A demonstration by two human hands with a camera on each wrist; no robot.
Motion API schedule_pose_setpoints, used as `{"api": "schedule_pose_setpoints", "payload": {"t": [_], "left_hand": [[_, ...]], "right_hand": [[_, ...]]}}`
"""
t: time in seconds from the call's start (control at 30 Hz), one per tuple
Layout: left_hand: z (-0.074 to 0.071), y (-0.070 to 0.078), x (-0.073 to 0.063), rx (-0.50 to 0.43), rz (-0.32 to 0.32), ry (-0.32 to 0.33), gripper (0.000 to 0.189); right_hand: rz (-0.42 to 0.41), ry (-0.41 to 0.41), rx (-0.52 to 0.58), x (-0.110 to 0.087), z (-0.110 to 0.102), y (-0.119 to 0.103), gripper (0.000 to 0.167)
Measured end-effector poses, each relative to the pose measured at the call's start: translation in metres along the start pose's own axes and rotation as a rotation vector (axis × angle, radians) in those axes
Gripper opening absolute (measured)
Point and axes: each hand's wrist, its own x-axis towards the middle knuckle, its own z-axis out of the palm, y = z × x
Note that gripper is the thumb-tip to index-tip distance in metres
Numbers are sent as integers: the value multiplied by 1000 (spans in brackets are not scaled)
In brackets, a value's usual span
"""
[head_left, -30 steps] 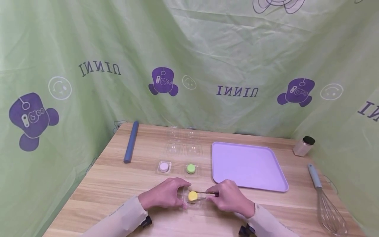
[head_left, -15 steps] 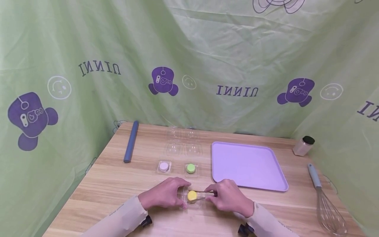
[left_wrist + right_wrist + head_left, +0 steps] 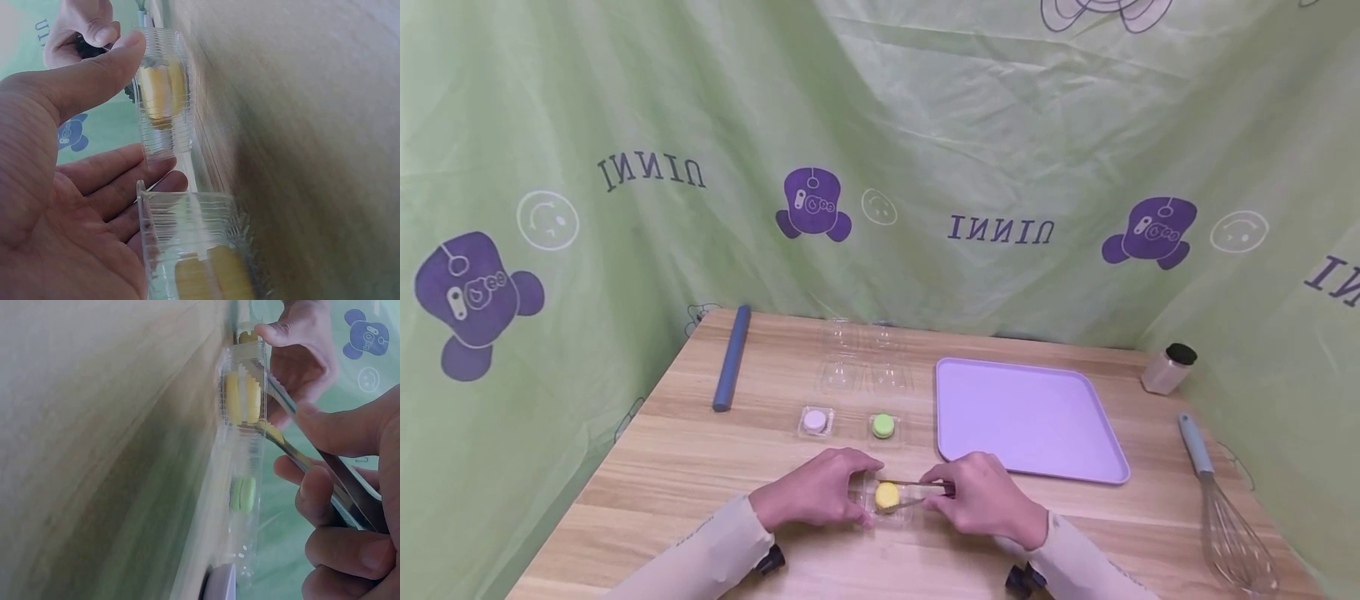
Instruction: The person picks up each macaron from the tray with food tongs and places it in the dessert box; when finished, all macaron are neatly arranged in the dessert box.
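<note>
I see the right hand [image 3: 985,498] gripping the metal tongs [image 3: 350,478], with their tips straddling the yellow cookie [image 3: 887,497]; whether they touch it, I can't tell. The left hand [image 3: 812,492] holds the clear box [image 3: 156,144] between thumb and fingers, and the cookie sits in that box on the table [image 3: 685,483], between the two hands. My worry is the squeeze: too much pressure on the tongs could crack the cookie or pinch it out sideways, and too little could let it drop or tip. A tong tip could also snag the thin rim and drag the box, more so if the left hand's hold loosened, since the plastic looks light and slick. A wide swing away from me could bump the green cookie [image 3: 883,426] or the pink cookie [image 3: 815,421] just beyond, while the purple tray [image 3: 1030,417] lies farther to the right. Compared with half a second ago, little differs: the left hand, box and cookie look to be in the same place, and the tongs are perhaps spread slightly wider, the right hand barely shifted.
</note>
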Motion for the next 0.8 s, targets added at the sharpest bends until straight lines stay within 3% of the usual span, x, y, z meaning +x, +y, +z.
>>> {"api": "schedule_pose_setpoints", "payload": {"t": [0.37, 0.6, 0.8], "left_hand": [[-1, 0, -1, 3, -5, -3, 77], [-1, 0, -1, 0, -6, -1, 78], [-1, 0, 0, 6, 13, 0, 77]], "right_hand": [[29, 52, 69, -2, -9, 2, 19], [-34, 230, 94, -3, -11, 9, 21], [8, 388, 168, -2, -17, 16, 25]]}}
